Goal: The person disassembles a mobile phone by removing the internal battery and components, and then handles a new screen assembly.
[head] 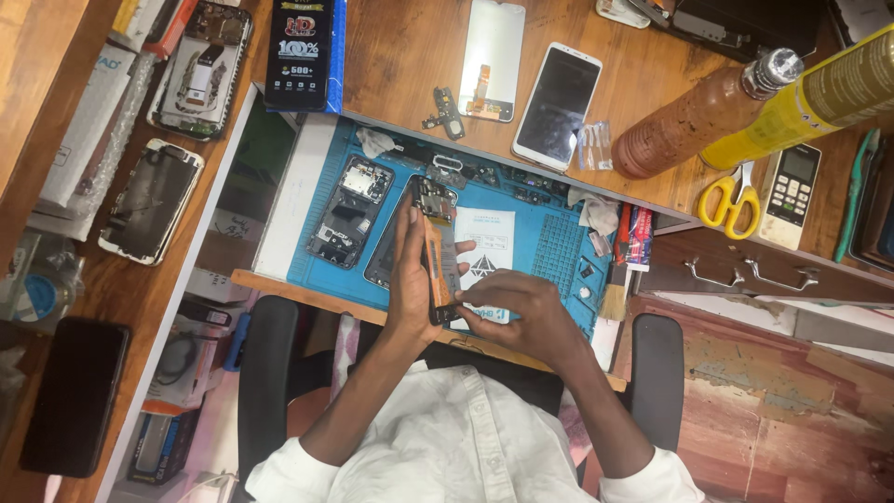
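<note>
White sleeves | left hand (410, 279) grips opened phone (436, 244) | right hand (521, 312) fingers pinch its bottom edge

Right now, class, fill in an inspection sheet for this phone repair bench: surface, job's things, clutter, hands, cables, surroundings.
Surface: blue work mat on a wooden desk.
Job's things: opened phone held upright above the mat; second opened phone lying on the mat.
Clutter: yellow scissors, brush, two bottles, loose screens.
Hands: left hand grips the phone; right hand works at its lower end.
Cables: nothing seen.
Surroundings: black chair armrests, drawer handles.
</note>
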